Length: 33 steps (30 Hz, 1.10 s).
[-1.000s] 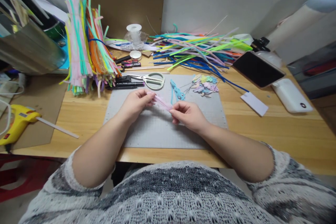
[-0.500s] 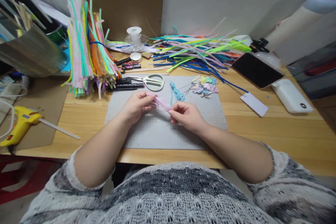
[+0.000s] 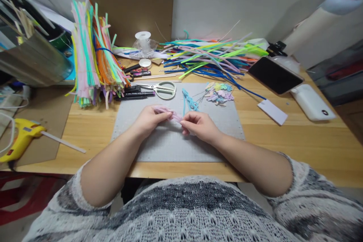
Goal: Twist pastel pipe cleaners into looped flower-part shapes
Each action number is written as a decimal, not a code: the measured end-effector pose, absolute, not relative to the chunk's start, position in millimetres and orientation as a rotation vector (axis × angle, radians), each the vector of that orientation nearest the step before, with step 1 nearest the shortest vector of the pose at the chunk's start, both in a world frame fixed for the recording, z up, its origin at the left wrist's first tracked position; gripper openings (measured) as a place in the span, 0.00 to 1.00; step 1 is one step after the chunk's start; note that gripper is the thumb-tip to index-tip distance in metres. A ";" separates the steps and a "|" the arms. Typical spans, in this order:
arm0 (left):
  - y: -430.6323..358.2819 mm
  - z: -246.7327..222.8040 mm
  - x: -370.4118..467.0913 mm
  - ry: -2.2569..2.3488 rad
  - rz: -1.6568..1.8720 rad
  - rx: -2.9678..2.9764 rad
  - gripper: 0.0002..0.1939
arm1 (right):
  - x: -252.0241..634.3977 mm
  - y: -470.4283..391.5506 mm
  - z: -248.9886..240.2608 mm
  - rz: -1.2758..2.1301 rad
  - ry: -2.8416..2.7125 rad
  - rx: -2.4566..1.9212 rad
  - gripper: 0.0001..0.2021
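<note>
Between both hands, above the grey cutting mat (image 3: 181, 147), is a bent pink pipe cleaner piece (image 3: 176, 117). My left hand (image 3: 150, 121) is closed around its left part, thumb pressed on top. My right hand (image 3: 198, 125) pinches its right end between thumb and fingertips. How the pink strands are folded inside the left fingers is hidden. Just beyond my right hand lies a blue pipe cleaner shape (image 3: 190, 101). Farther right on the mat is a small heap of pastel flower-like pieces (image 3: 219, 93), with thin wires reaching left from it.
Scissors (image 3: 164, 90) and black pens (image 3: 136, 94) lie at the mat's upper left. Bundled pipe cleaners (image 3: 85, 53) stand behind them; loose ones (image 3: 210, 55) are heaped at the back. A yellow glue gun (image 3: 22, 136) is far left, a phone (image 3: 275, 75) and white power bank (image 3: 313, 102) right.
My left thumb has moved right and down along the pink pipe cleaner, and the left fingers now cover its left part. My right hand keeps its pinch. The view has shifted slightly.
</note>
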<state>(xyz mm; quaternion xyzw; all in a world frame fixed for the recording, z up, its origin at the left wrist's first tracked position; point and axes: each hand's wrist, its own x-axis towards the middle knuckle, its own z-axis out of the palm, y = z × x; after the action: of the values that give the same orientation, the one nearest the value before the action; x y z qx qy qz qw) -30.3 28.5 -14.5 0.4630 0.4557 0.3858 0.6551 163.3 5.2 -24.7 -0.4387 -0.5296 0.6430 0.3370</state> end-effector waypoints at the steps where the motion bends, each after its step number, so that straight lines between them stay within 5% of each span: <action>1: 28.4 -13.7 -31.4 1.037 0.870 1.088 0.10 | 163.3 5.7 -24.1 1.779 -1.301 -1.116 0.12; 7: 27.0 -11.0 -28.6 0.974 0.852 0.954 0.11 | 162.6 7.2 -24.7 1.967 -1.095 -1.076 0.16; 26: 13.5 -17.7 -4.9 1.081 0.853 0.832 0.07 | 161.3 -4.5 -23.8 0.728 -1.966 -1.143 0.06; 29: 13.8 -18.3 -7.3 1.094 0.858 0.928 0.06 | 161.6 -4.1 -24.1 0.800 -1.923 -1.156 0.06; 33: 13.1 -17.9 -9.4 1.044 0.854 0.983 0.07 | 160.5 -0.8 -25.6 1.399 -1.565 -1.148 0.09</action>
<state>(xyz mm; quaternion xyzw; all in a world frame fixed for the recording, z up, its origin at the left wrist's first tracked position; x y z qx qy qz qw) -9.4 13.1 -17.9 0.4365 0.4634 0.3792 0.6715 160.5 -0.8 -25.6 -0.4465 -0.6089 0.5442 0.3657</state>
